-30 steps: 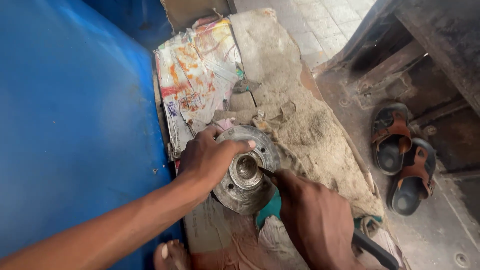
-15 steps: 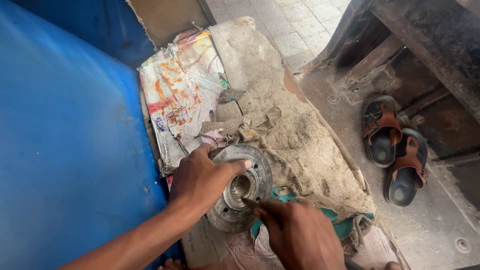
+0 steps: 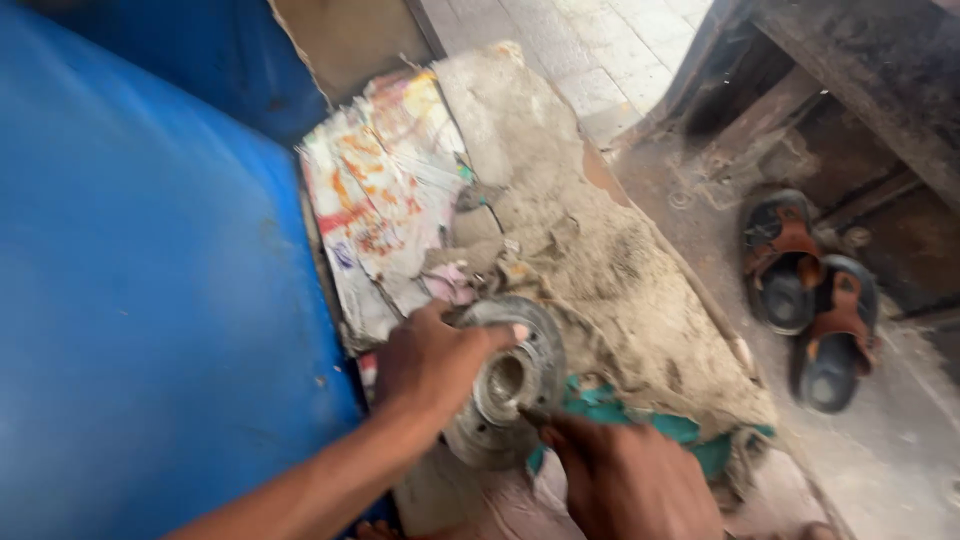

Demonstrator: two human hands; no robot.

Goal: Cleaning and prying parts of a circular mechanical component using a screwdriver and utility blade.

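From the head camera, the only view, the left hand (image 3: 432,362) lies over the upper left rim of a round grey metal hub (image 3: 503,392), fingers curled over its edge and the thumb stretched along the flange, so it grips the part and keeps it tilted on edge rather than flat. The hub rests on a dirty, sand-coloured cloth (image 3: 580,240) spread over the work surface, just below a crumpled sheet of printed plastic wrap (image 3: 385,210) and against a blue panel (image 3: 150,300) on the left. The right hand (image 3: 625,480) sits at the lower right of the hub with fingers bunched narrow, its fingertips at the rim of the central bore; it may pinch a thin tool or a bit of the teal rag (image 3: 610,410) beneath it, but motion blur keeps me from telling which. As for progress, the hub looks grey and fairly bare of grime on its face, with bolt holes visible, which suggests that some cleaning or stripping is done, while the work at the centre bore appears to be under way and unfinished. To the right, on the concrete floor, 2 brown sandals (image 3: 810,300) lie side by side, well apart from both hands.
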